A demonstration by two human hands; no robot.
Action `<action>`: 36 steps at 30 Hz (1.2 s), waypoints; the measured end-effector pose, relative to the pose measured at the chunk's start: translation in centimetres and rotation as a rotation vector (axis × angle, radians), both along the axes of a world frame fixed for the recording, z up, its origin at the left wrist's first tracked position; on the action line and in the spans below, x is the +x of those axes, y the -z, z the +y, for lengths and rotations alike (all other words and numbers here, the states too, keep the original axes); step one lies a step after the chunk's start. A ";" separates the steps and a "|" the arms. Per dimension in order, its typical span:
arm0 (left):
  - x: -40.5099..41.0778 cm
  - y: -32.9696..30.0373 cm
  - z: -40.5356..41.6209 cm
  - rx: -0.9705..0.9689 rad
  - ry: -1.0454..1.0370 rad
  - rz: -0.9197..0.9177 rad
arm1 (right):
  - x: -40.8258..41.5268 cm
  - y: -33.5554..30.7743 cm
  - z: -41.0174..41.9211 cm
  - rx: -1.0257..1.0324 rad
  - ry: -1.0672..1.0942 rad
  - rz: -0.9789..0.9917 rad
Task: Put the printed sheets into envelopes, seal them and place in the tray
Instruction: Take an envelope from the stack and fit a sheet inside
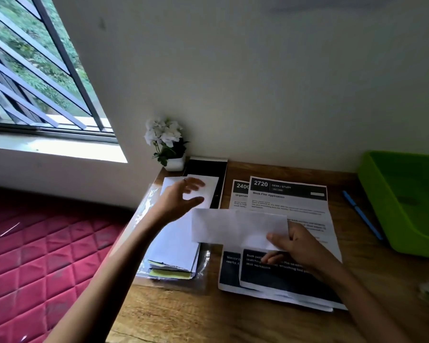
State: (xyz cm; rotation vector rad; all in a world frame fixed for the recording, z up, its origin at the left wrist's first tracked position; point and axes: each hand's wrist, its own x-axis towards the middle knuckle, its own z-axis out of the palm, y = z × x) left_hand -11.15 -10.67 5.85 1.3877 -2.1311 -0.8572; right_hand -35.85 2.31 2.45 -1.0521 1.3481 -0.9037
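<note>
a white envelope (238, 227) is held by its right end above the printed sheets (282, 243), pinched between the thumb and curled fingers of the right hand (300, 246); it is seen lying long and level, plain, faintly creased. the sheets, taken here as the landmark, are stacked slightly fanned on the wooden desk (183, 318), white with black bands at top and bottom and headings "2720" and "2400". bare desk is seen nearer than the sheets, up to the front edge. left of the sheets a pile of white envelopes (174, 246) is laid on clear plastic wrap (144, 211) at the desk's left edge, with a red quilted mattress (35, 256) beyond that edge. the left hand (181, 196) is held over the pile's far end, fingers spread and loose, nothing gripped. right of the sheets a blue pen (362, 215) is lying, then a green tray (406, 201) at the right edge. behind the sheets, a black folder (208, 169) and a potted white flower (167, 142) are set against the wall.
</note>
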 end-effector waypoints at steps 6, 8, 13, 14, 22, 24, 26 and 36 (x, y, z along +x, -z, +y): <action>-0.1 4.2 -1.1 0.179 -0.341 -0.554 | -1.2 2.3 1.3 0.006 0.241 -0.083; -0.6 5.1 -1.0 0.197 -0.364 -0.629 | -1.5 3.0 1.7 0.013 0.276 -0.098; -1.2 5.5 -0.1 0.130 -0.426 -0.670 | -1.7 3.9 2.2 0.032 0.314 -0.118; -1.2 5.6 0.0 0.095 -0.433 -0.677 | -1.8 4.0 2.2 0.036 0.320 -0.120; -0.8 5.8 0.2 0.030 -0.438 -0.635 | -1.8 4.2 2.2 0.049 0.331 -0.131; -1.0 5.6 0.1 -0.016 -0.430 -0.684 | -1.8 4.3 2.2 0.047 0.319 -0.125; -1.4 5.3 0.1 -0.062 -0.409 -0.754 | -1.9 4.5 2.2 0.045 0.310 -0.114; -1.5 4.0 0.1 -0.222 -0.159 -0.510 | -1.7 3.7 2.6 0.024 0.305 -0.120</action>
